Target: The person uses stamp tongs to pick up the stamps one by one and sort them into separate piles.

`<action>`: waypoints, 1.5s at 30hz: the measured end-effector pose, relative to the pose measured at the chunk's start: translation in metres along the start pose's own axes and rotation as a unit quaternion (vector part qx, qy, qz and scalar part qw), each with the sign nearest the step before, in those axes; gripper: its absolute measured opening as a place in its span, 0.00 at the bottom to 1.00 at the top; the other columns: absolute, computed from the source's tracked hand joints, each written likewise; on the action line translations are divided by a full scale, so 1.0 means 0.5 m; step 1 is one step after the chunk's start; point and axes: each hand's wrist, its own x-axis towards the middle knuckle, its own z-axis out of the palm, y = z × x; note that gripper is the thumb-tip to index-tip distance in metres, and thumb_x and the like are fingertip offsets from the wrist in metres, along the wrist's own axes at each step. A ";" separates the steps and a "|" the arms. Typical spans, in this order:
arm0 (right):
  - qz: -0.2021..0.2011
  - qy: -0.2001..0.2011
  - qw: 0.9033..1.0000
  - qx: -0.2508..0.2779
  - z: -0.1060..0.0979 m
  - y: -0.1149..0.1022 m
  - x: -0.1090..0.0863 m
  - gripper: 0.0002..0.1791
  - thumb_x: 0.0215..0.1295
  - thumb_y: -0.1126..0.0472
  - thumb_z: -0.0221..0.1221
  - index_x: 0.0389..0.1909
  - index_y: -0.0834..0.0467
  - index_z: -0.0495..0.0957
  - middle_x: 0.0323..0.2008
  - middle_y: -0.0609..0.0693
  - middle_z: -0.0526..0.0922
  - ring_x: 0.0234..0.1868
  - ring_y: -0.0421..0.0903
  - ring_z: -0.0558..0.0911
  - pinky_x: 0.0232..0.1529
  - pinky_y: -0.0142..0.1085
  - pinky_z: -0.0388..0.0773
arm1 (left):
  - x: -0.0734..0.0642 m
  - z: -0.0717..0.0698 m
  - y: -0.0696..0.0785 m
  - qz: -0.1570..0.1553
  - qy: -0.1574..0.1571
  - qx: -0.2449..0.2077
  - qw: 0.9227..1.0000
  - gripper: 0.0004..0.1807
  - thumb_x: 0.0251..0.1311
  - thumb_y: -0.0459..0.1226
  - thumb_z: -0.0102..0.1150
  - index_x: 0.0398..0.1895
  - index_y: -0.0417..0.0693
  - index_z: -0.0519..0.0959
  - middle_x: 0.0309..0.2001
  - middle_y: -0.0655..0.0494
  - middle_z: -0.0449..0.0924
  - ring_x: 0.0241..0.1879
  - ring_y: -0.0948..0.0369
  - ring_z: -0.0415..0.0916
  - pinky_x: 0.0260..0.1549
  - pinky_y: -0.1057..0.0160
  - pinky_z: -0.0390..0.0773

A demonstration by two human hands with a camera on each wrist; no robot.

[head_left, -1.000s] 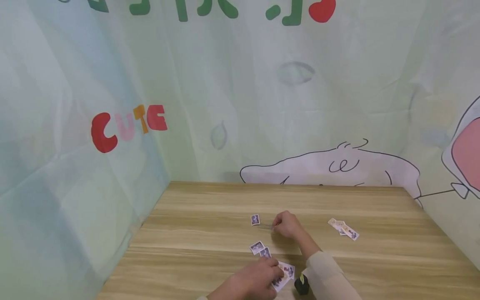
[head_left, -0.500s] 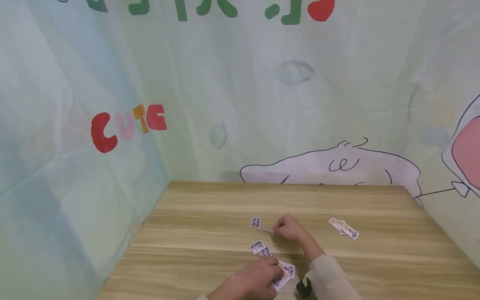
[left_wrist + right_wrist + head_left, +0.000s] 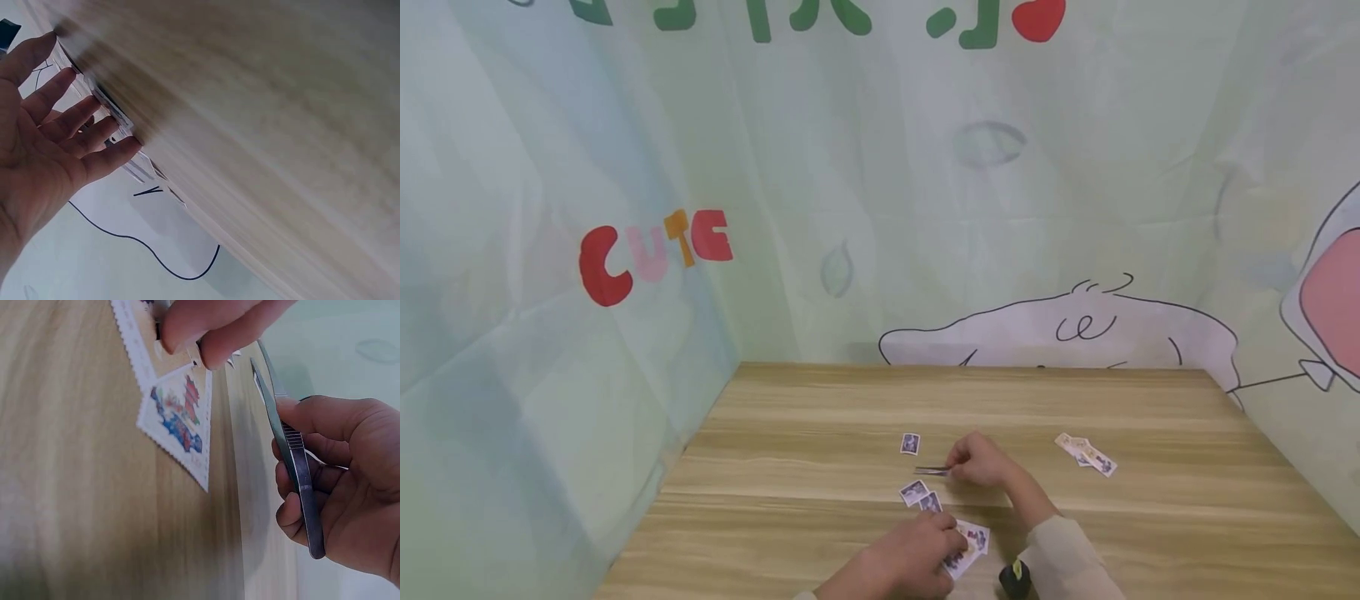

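Tweezers shift toward near edge of table | right hand grips them | left hand, fingers extended, touches stamps

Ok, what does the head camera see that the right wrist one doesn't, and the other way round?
Only the head view: the CUTE letters and pink balloon on the backdrop.
Only the right wrist view: the ridged grip and rounded back end of the tweezers.
Both: the tweezers in the right hand, the left hand touching stamps, and the wooden table.
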 end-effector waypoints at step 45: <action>0.006 0.019 0.998 0.067 -0.038 0.020 -0.165 0.08 0.47 0.67 0.65 0.31 0.64 0.80 0.27 0.47 0.79 0.31 0.46 0.76 0.35 0.37 0.73 | -0.004 -0.003 -0.016 0.024 0.035 -0.006 0.999 0.20 0.40 0.44 0.66 0.42 0.56 0.81 0.43 0.63 0.76 0.44 0.66 0.71 0.46 0.70 0.69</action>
